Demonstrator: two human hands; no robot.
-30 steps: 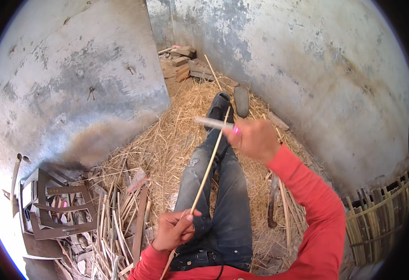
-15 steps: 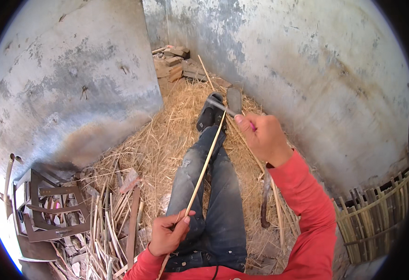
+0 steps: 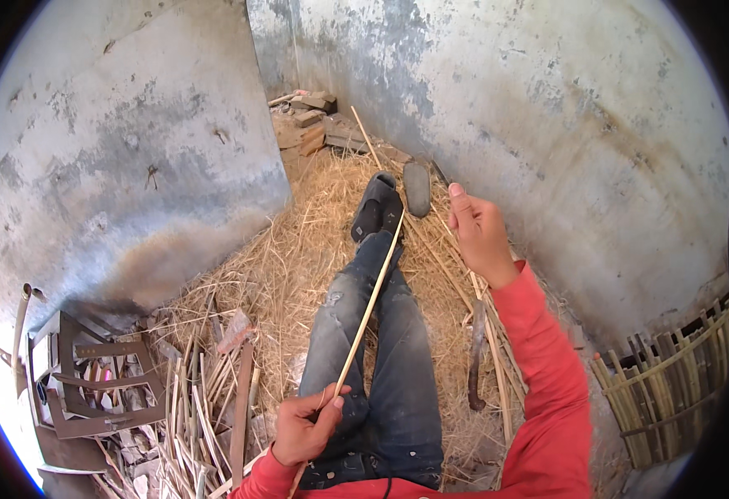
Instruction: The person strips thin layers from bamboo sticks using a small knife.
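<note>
My left hand (image 3: 306, 428) is closed round a long, thin bamboo strip (image 3: 366, 320), whose lower end runs back past my wrist. From there the strip slants up over my jeans to the dark shoes (image 3: 377, 204) on my crossed feet. My right hand (image 3: 481, 233) is closed on a knife, raised to the right of the strip and apart from it. Only a bit of the knife's dark blade (image 3: 440, 173) shows beyond my fist; its handle is hidden in my fingers.
A curved blade tool (image 3: 476, 358) lies right of my legs. Shavings (image 3: 273, 274) cover the floor, and bamboo sticks (image 3: 185, 416) are heaped at left beside a brown broken frame (image 3: 102, 378). A slatted bamboo basket (image 3: 672, 387) stands at right. A grey oval slab (image 3: 417, 189) lies beyond my feet.
My right hand has moved up and to the right, and the knife blade has swung away from the strip near my shoes. My left hand has shifted slightly right, still gripping the strip.
</note>
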